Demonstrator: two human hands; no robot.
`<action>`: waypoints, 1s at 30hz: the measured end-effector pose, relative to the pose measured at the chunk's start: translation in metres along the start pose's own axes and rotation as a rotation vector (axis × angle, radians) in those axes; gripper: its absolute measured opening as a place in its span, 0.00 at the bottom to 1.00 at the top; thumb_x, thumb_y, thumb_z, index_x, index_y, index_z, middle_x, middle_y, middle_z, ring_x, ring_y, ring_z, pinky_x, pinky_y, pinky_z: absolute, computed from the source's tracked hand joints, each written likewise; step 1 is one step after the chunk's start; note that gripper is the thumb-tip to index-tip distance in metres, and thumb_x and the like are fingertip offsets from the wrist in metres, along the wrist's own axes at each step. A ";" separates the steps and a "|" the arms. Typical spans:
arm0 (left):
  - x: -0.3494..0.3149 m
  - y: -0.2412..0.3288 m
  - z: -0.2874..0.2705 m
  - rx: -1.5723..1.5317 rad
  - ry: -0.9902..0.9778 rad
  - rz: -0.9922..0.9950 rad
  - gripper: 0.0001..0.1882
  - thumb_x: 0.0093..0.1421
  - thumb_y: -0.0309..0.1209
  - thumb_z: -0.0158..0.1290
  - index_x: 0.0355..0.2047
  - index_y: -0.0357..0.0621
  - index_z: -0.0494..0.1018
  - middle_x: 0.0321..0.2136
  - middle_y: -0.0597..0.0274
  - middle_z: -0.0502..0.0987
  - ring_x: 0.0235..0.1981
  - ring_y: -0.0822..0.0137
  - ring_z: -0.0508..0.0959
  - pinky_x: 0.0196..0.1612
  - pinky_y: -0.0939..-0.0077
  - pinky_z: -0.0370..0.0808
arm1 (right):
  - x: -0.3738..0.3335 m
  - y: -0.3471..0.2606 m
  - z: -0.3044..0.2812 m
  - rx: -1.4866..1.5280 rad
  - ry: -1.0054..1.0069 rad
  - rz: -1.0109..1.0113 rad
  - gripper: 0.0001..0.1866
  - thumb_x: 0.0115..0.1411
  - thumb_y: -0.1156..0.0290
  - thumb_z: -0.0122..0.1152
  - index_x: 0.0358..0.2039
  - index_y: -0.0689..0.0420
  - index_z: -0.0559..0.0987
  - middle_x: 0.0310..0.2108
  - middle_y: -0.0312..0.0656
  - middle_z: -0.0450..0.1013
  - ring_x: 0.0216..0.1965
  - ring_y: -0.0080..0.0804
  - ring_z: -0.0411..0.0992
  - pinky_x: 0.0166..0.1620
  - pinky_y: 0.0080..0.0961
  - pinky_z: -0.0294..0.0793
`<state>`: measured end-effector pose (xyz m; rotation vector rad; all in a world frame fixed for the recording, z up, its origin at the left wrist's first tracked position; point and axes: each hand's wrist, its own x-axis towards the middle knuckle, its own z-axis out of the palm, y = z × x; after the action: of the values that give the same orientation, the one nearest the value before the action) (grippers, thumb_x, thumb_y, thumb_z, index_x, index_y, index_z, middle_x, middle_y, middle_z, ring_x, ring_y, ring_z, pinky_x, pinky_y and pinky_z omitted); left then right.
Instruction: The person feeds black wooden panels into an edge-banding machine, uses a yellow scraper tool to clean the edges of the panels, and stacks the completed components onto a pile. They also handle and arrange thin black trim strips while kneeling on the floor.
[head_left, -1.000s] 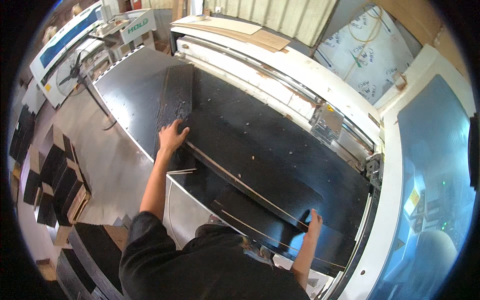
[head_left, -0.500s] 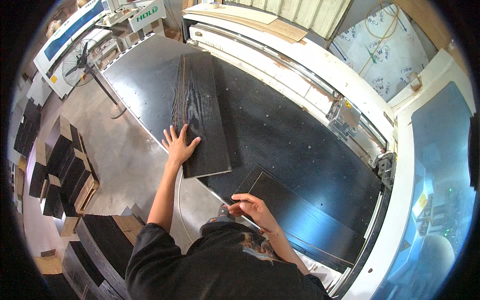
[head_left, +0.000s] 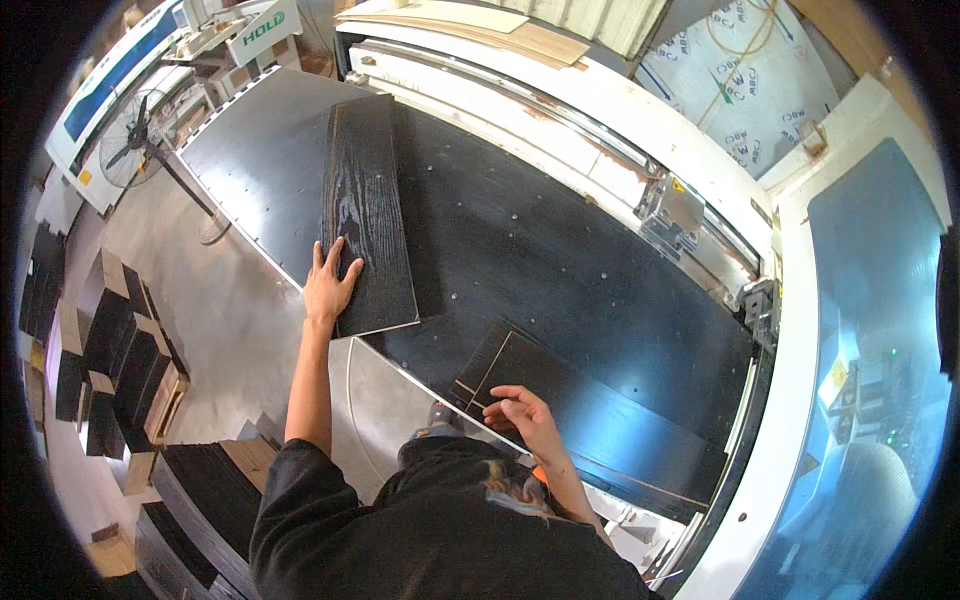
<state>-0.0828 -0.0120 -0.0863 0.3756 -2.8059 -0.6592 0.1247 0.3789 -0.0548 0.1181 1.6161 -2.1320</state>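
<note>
A long black wood-grain board (head_left: 372, 215) lies across the left part of the dark machine table (head_left: 520, 240), its near end reaching the table's front edge. My left hand (head_left: 330, 285) rests on that board's left side near the near end, open, with fingers spread. A second black board (head_left: 590, 415) lies flat on the table's right part, with a thin pale line along its left end. Just over its near left corner hovers my right hand (head_left: 523, 412), fingers loosely bent and apart. Nothing shows in its grasp.
A white machine frame with a rail runs along the far side, carrying a metal head unit (head_left: 668, 215). A bluish clear panel (head_left: 860, 300) stands at right. Stacked black boards (head_left: 125, 340) lie at left on the floor, near a standing fan (head_left: 135, 140).
The view has shifted slightly. The long board and my left hand have moved a little left and away. My right hand has moved slightly right, uncovering the second board's near left corner.
</note>
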 end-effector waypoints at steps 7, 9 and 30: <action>0.014 -0.012 -0.009 0.022 -0.008 0.010 0.35 0.62 0.63 0.54 0.67 0.69 0.68 0.71 0.45 0.61 0.60 0.39 0.74 0.59 0.50 0.74 | -0.006 0.002 -0.011 0.000 0.057 -0.041 0.15 0.75 0.65 0.52 0.56 0.60 0.75 0.41 0.41 0.81 0.42 0.24 0.78 0.47 0.24 0.79; 0.018 -0.016 -0.009 0.008 -0.019 0.018 0.35 0.62 0.63 0.54 0.67 0.70 0.68 0.71 0.45 0.61 0.61 0.40 0.73 0.60 0.50 0.74 | -0.009 0.001 -0.013 -0.005 0.066 -0.042 0.15 0.75 0.65 0.52 0.55 0.60 0.75 0.41 0.40 0.82 0.42 0.23 0.78 0.47 0.23 0.78; 0.046 -0.059 0.019 0.042 0.020 0.110 0.37 0.68 0.64 0.47 0.67 0.56 0.68 0.55 0.47 0.80 0.54 0.43 0.79 0.53 0.53 0.75 | -0.142 0.023 -0.176 -0.810 1.538 -0.019 0.11 0.64 0.62 0.60 0.39 0.54 0.83 0.32 0.48 0.80 0.36 0.50 0.80 0.40 0.44 0.78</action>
<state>-0.1197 -0.0689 -0.1228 0.2326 -2.8017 -0.5701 0.2243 0.5815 -0.0816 1.7349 3.0271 -0.9863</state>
